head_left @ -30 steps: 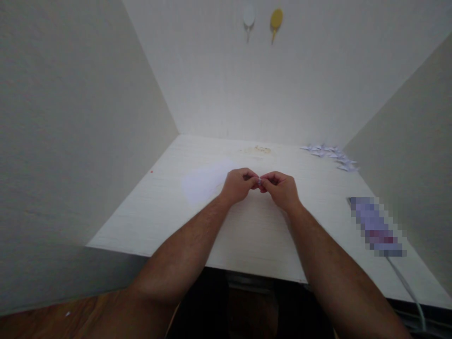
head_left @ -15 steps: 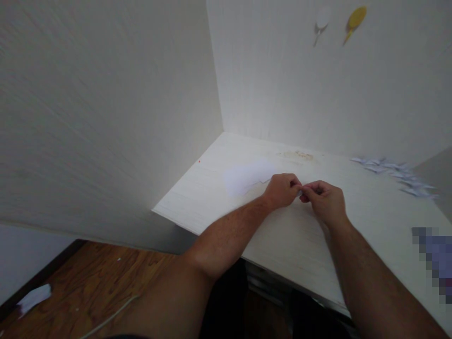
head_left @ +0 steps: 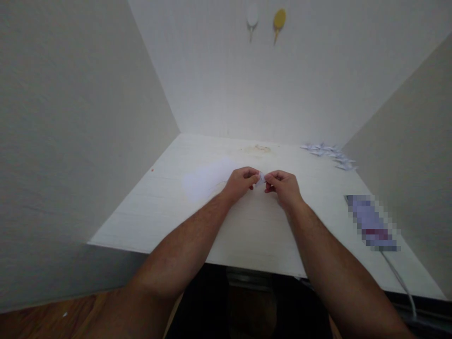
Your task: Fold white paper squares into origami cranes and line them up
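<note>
Between my two hands is a small folded piece of white paper point(head_left: 260, 179). My left hand point(head_left: 244, 181) pinches its left side, fingers curled. On the other side my right hand point(head_left: 281, 185) grips the right edge between thumb and fingertips. Both hands are above the white desk point(head_left: 257, 235), near its middle. White paper sheets point(head_left: 206, 176) lie flat just left of my left hand. At the back right rests a group of several small folded white paper pieces point(head_left: 330, 153) with pointed ends.
A pixelated flat device point(head_left: 370, 221) lies on the right of the desk, with a cable point(head_left: 399, 278) running off the front edge. Walls enclose the desk on the left, back and right. A white hook point(head_left: 252, 16) and a yellow hook point(head_left: 279, 20) hang on the back wall.
My view has swung to the right, so the desk and device show more fully. My hands have moved slightly apart, and the small folded paper between them now shows more clearly.
</note>
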Demonstrator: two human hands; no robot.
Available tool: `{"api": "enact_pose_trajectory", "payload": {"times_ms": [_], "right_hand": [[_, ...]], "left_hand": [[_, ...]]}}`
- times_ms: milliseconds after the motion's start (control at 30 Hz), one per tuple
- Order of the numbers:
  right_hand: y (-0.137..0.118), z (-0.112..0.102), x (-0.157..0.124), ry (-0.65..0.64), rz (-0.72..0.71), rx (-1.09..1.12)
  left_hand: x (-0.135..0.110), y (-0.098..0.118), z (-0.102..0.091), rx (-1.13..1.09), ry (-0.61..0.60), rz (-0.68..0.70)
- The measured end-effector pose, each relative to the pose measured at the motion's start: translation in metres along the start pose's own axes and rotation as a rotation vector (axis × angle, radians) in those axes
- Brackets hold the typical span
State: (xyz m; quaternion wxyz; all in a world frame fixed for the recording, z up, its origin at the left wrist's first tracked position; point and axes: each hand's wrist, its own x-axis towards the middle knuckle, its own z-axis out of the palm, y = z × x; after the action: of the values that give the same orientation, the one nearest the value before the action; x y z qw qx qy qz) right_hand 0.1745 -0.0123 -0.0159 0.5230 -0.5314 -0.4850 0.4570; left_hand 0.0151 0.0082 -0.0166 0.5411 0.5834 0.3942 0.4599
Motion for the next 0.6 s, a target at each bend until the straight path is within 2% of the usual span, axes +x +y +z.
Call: {"api": "enact_pose_trajectory", "payload": {"times_ms": [133, 233, 300, 500, 600], "right_hand": [[0.003, 0.001, 0.002, -0.028, -0.118, -0.08], [0.003, 0.001, 0.0, 0.008, -0.255, -0.235], [0.001, 0.0, -0.001, 0.035, -0.293, -0.302], [-0.006, -0.003, 0.0, -0.004, -0.188, -0.16], [-0.005, -0.003, 0.001, 0.009, -0.185, -0.1]], "left_hand": [[0.002, -0.003, 0.003, -0.007, 0.095, -0.054], [-0.001, 0.0, 0.007, 0.058, 0.151, -0.068], [-0.002, 0.004, 0.009, 0.077, 0.154, -0.079], [-0.006, 0.006, 0.012, -0.058, 0.081, -0.136], [-0.005, 0.004, 0.011, -0.122, 0.048, -0.153]]}}
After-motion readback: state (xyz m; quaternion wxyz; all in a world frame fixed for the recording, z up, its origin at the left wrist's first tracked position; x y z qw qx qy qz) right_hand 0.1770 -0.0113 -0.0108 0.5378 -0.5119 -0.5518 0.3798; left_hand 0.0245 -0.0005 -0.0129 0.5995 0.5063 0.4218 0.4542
